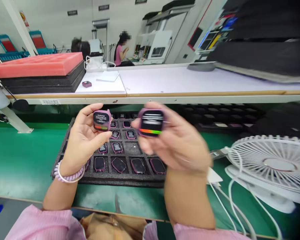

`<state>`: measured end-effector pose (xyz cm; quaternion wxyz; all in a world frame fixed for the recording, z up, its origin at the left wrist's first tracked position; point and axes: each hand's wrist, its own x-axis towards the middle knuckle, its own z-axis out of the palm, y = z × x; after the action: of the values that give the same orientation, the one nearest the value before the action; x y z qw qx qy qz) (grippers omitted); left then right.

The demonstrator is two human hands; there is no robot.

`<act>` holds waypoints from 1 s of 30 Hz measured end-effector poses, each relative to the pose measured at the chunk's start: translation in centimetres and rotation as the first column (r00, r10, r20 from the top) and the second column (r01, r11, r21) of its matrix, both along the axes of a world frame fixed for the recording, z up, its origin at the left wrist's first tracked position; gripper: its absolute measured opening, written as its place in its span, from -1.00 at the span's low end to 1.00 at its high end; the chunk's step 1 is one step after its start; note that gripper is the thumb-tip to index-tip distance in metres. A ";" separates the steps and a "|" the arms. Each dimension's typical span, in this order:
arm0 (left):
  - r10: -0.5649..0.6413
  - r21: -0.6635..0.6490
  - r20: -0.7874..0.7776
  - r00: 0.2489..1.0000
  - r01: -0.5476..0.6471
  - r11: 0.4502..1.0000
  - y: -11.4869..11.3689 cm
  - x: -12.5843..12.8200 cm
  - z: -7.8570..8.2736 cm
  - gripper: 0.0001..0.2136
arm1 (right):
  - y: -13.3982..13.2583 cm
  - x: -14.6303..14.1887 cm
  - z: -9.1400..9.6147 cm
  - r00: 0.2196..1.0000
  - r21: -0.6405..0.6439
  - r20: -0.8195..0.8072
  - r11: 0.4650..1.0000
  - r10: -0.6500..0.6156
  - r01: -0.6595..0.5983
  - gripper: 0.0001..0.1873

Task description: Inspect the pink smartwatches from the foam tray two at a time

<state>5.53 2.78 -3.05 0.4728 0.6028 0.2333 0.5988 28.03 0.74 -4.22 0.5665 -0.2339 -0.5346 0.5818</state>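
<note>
My left hand (pixel 86 133) grips a smartwatch case (pixel 101 120) with a purple frame, its lit screen facing me and showing text above a coloured bar. In my right hand (pixel 177 140), somewhat blurred, is a second smartwatch case (pixel 152 122), also lit, with white lines of text and an orange-to-green bar. Both are held up above a dark foam tray (pixel 133 147) divided into compartments. Several more purple watch cases lie in it, such as one watch case (pixel 118 165) in the front row; some screens show text, others are dark. My right hand hides part of the tray.
A white fan (pixel 277 163) with cables stands at the right on the green bench (pixel 22 160). Overhead runs a white shelf (pixel 160 80), bearing pink foam (pixel 40 63) on black foam and a small purple watch case (pixel 86 84). A person in pink (pixel 119 53) sits in the background.
</note>
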 end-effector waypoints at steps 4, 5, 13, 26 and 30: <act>-0.043 -0.053 0.022 0.999 0.044 0.998 2.1 1.5 -1.1 -0.48 | 2.5 -1.9 -0.5 0.988 -0.077 -0.121 0.992 0.093 -0.103 -0.32; -0.048 -0.057 0.016 0.999 0.048 0.997 2.4 1.5 -1.3 -0.49 | 3.0 -2.2 -0.8 0.987 -0.095 -0.126 0.989 0.098 -0.110 -0.31; -0.035 -0.079 -0.040 0.999 0.032 0.996 2.7 1.5 -2.0 -0.53 | 3.7 -2.3 -1.4 0.997 -0.076 -0.083 0.997 -0.011 0.005 -0.40; -0.069 -0.159 -0.057 0.996 0.059 0.985 2.3 2.0 -1.9 -0.58 | 4.0 -2.9 -1.6 0.989 -0.036 -0.086 0.992 -0.124 0.121 -0.47; -0.060 -0.165 -0.064 0.996 0.049 0.985 2.6 2.1 -1.9 -0.59 | 4.1 -3.1 -1.5 0.986 -0.028 -0.075 0.989 -0.149 0.147 -0.47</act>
<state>7.60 5.41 -4.99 0.5286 0.5884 0.2814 0.5434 24.95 4.80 -5.75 0.6255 -0.2567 -0.4873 0.5526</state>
